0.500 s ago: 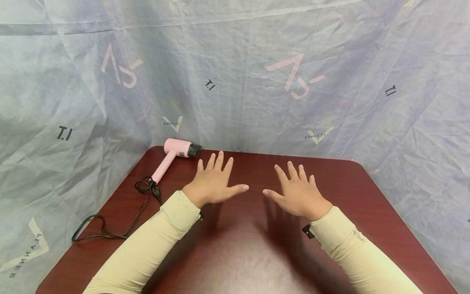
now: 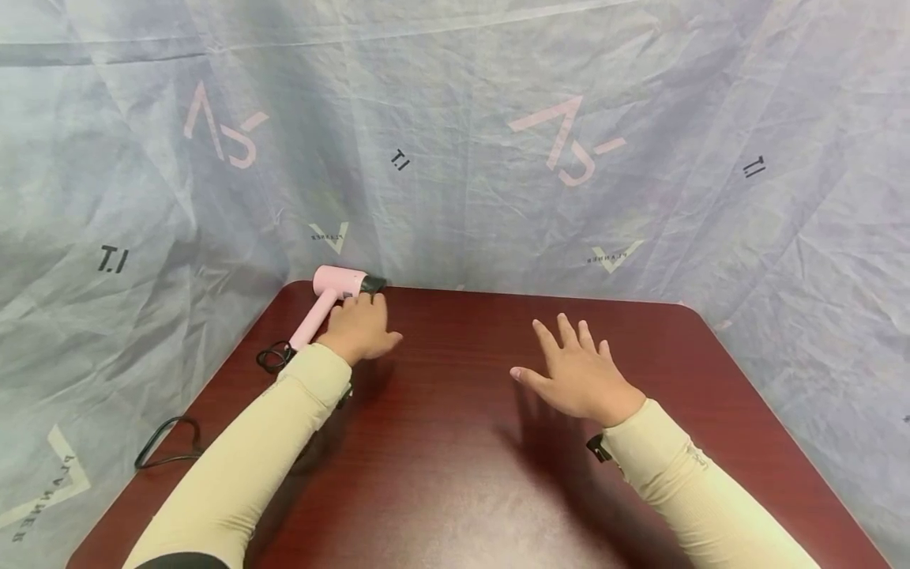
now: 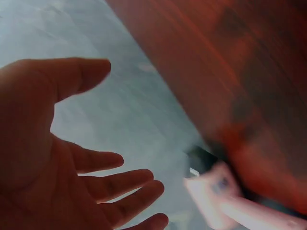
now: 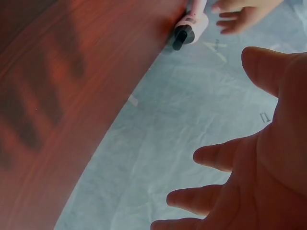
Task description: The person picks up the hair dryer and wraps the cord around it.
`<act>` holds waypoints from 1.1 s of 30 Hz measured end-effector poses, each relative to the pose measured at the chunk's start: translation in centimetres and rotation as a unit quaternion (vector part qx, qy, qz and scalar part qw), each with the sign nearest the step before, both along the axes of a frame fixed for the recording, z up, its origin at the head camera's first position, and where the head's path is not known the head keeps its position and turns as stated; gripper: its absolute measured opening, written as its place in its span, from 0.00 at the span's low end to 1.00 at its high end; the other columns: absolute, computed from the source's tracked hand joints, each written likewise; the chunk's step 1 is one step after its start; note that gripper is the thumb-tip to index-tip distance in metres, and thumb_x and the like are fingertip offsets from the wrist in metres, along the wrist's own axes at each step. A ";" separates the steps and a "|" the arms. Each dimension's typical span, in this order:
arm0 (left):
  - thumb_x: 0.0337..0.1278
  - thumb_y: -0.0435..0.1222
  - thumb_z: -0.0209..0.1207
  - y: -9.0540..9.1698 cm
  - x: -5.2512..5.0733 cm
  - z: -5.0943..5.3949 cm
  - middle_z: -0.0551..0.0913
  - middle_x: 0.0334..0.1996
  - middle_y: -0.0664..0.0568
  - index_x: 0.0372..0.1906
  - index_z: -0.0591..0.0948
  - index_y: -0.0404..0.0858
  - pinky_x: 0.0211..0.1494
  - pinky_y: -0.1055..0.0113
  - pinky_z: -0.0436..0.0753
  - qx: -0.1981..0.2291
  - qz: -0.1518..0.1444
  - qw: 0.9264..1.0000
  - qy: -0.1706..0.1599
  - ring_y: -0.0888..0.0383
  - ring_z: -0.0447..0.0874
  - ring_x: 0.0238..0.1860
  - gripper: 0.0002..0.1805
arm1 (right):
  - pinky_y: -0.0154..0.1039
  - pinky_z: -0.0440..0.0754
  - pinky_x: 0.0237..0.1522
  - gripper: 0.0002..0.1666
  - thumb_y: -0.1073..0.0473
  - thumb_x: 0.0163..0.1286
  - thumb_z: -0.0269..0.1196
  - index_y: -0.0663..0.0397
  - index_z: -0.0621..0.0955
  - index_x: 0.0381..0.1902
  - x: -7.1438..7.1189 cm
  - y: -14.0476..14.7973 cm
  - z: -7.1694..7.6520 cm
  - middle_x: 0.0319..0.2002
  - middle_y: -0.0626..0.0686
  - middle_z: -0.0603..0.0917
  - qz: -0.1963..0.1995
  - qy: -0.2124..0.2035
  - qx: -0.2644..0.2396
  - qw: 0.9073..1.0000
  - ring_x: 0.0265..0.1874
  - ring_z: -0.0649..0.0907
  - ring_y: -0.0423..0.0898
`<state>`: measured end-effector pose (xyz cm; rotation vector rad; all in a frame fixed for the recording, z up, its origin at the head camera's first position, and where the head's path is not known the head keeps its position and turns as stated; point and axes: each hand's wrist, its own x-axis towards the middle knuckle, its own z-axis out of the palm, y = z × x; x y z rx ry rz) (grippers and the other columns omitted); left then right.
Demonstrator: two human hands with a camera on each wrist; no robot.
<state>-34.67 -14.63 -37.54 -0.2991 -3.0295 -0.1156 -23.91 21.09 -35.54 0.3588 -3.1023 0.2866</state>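
A pink hair dryer [image 2: 338, 281] with a black nozzle lies at the table's far left corner, its handle pointing toward me. My left hand [image 2: 359, 325] hovers just to the right of that handle, fingers spread and slightly bent, holding nothing. In the left wrist view, the hair dryer [image 3: 211, 194] appears beyond the fingertips, apart from them. Over the right half of the table, my right hand [image 2: 579, 371] is held with fingers spread, touching nothing. The right wrist view shows its palm [image 4: 268, 177] and, farther off, the hair dryer [image 4: 194, 28].
The dryer's black cord [image 2: 167, 454] runs along the table's left edge, partly hidden under my left sleeve [image 2: 249, 458]. Grey printed sheeting [image 2: 455, 158] stands behind and on both sides of the dark red table [image 2: 441, 442].
My left hand has moved left and toward the hair dryer, its fingers now more bent. The right hand stays nearly where it was, and the hair dryer has not moved.
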 end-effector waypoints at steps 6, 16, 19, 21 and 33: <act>0.60 0.52 0.60 -4.7 -3.2 -2.0 0.73 0.60 0.27 0.66 0.71 0.25 0.59 0.28 0.73 0.023 0.076 0.997 -0.021 0.27 0.72 0.61 0.40 | 0.81 0.46 0.72 0.58 0.19 0.70 0.48 0.44 0.51 0.85 0.0 0.2 -0.4 0.83 0.67 0.44 -0.003 -0.001 0.000 1.000 0.79 0.47 0.77; 0.66 0.51 0.56 -10.2 -4.4 -5.3 0.65 0.60 0.17 0.68 0.58 0.14 0.61 0.26 0.67 0.072 0.174 0.981 -0.053 0.21 0.66 0.60 0.46 | 0.81 0.47 0.71 0.57 0.20 0.70 0.51 0.45 0.52 0.84 0.2 0.2 -1.0 0.83 0.67 0.45 -0.005 -0.006 -0.003 1.000 0.79 0.48 0.76; 0.66 0.51 0.54 -10.9 -4.5 -5.8 0.64 0.62 0.15 0.70 0.54 0.14 0.61 0.26 0.67 0.077 0.181 0.979 -0.060 0.20 0.66 0.60 0.48 | 0.81 0.48 0.71 0.57 0.21 0.71 0.51 0.46 0.53 0.84 0.2 0.2 -1.4 0.83 0.68 0.46 -0.005 -0.006 -0.004 1.000 0.79 0.49 0.77; 0.67 0.51 0.53 -11.2 -4.6 -6.0 0.63 0.62 0.15 0.71 0.53 0.13 0.62 0.26 0.67 0.079 0.184 0.978 -0.066 0.20 0.65 0.61 0.49 | 0.82 0.48 0.71 0.57 0.21 0.70 0.51 0.46 0.53 0.84 0.3 0.1 -1.6 0.82 0.68 0.47 -0.004 -0.006 -0.006 1.000 0.79 0.49 0.77; 0.65 0.51 0.52 -11.3 -4.9 -6.6 0.65 0.59 0.16 0.72 0.53 0.13 0.61 0.26 0.67 0.092 0.193 0.974 -0.076 0.20 0.65 0.62 0.49 | 0.82 0.50 0.70 0.57 0.21 0.70 0.52 0.46 0.54 0.84 0.4 0.0 -2.2 0.82 0.68 0.48 -0.007 -0.005 -0.001 1.000 0.78 0.51 0.77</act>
